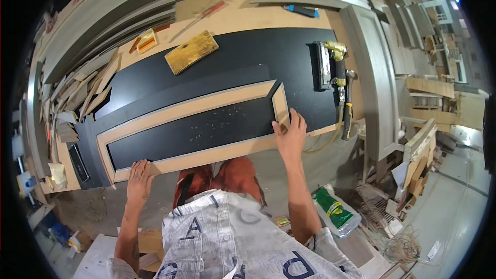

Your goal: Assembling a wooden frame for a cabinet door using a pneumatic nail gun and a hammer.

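A long rectangular frame of pale wood strips with grey edges lies on a black panel (232, 51). My left hand (138, 178) rests with its fingers flat on the left end of the near long strip (217, 151), close to the left short strip (106, 160). At the other end, my right hand (291, 134) grips the right short strip (280, 106) between thumb and fingers. That strip's far end stands slightly apart from the mitred tip of the far long strip (191, 107). The near right corner is partly hidden by my right hand.
A nail gun (324, 64) and a hammer (348, 108) lie on the right. Farther back are a wooden block (191, 52), a red-handled tool (201, 19) and a blue-handled tool (301, 11). Scrap strips (85, 82) pile up left; a grey panel door (374, 82) stands right.
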Tool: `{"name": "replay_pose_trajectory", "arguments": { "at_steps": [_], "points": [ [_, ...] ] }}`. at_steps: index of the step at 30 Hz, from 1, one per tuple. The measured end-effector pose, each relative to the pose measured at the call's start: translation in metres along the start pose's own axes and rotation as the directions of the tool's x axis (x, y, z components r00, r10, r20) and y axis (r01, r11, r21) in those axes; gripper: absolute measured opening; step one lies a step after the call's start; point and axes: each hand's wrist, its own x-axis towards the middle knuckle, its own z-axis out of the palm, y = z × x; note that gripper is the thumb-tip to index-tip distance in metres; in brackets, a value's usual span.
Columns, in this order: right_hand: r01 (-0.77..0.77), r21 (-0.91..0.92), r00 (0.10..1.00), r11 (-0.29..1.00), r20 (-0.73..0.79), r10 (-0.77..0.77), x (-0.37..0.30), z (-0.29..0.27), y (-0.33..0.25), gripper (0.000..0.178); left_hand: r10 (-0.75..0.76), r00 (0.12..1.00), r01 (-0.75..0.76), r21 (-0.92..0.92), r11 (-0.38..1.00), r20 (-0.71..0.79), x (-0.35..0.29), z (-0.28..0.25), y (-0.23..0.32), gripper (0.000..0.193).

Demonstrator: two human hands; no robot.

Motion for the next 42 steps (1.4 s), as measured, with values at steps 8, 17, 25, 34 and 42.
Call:
{"name": "replay_pose_trajectory", "arguments": {
  "at_steps": [8,17,25,34,42],
  "points": [
    [-0.028,0.173,0.991,0.984,0.137,0.004,0.025,0.015,-0.001,0.066,-0.148,0.981,0.133,0.118,0.984,0.122,-0.01,0.0,0.006,0.054],
    [-0.027,0.2,0.985,0.979,0.175,-0.008,0.034,0.013,0.003,0.069,-0.172,0.975,0.153,0.141,0.978,0.141,-0.003,-0.006,0.011,0.055],
    [-0.062,0.188,0.977,0.98,0.21,0.021,0.032,0.014,0.003,0.071,-0.187,0.972,0.167,0.143,0.976,0.14,-0.007,-0.002,0.007,0.057],
    [-0.027,0.191,0.982,0.981,0.187,-0.009,0.033,0.013,0.005,0.076,-0.193,0.97,0.171,0.146,0.974,0.15,-0.007,-0.002,0.007,0.056],
    [-0.007,0.2,0.981,0.98,0.189,-0.032,0.034,0.013,0.006,0.077,-0.178,0.974,0.145,0.215,0.966,0.141,-0.003,-0.004,0.012,0.055]
  ]
}}
